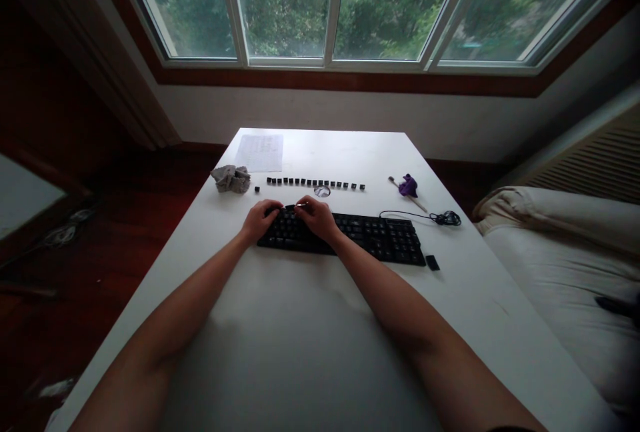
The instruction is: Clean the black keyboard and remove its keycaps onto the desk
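A black keyboard [370, 235] lies across the white table [310, 325]. My left hand [259, 219] rests curled on the keyboard's left end, fingers closed at its top edge. My right hand [316, 215] is pinched on a thin light tool [299, 205] whose tip points at the upper left keys. A row of several loose black keycaps [315, 183] lies just beyond the keyboard, with a single keycap [257, 189] apart at its left. A small round ring-shaped object [322, 191] sits behind my right hand.
A crumpled grey cloth [231, 179] and a paper sheet [260, 152] lie at the far left. A purple-tipped stick [409, 187], the coiled cable [443, 218] and a small black piece [433, 262] are on the right. A cushioned seat [565, 252] stands right of the table.
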### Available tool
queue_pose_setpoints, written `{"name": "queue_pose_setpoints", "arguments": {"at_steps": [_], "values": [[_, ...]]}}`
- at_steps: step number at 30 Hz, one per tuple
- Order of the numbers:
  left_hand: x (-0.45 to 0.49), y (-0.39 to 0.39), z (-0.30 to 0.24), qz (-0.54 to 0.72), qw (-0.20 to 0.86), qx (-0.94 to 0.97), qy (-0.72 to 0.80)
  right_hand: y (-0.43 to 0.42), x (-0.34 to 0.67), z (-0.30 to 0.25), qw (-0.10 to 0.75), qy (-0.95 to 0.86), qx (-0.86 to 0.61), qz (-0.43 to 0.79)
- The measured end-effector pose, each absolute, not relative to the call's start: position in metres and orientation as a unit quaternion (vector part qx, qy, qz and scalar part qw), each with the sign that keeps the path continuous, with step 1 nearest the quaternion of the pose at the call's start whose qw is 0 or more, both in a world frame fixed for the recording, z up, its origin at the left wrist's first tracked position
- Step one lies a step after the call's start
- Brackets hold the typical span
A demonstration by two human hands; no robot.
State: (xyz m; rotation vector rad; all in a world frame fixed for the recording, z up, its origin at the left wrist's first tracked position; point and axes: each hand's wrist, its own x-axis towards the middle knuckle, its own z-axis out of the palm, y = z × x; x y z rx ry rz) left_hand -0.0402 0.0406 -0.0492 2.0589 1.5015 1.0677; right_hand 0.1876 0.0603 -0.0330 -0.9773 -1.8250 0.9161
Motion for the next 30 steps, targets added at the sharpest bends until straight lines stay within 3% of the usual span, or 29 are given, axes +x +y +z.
{"name": "queue_pose_setpoints", "arguments": {"at_steps": [17, 30], "values": [[-0.026, 0.04, -0.041, 0.384, 0.137, 0.736, 0.54, 0.076, 0.194, -0.044, 0.477, -0.688, -0.337, 0.431], [-0.029, 0.035, -0.036, 0.375, 0.141, 0.755, 0.52, 0.063, 0.19, -0.038, 0.465, -0.664, -0.321, 0.49]]}}
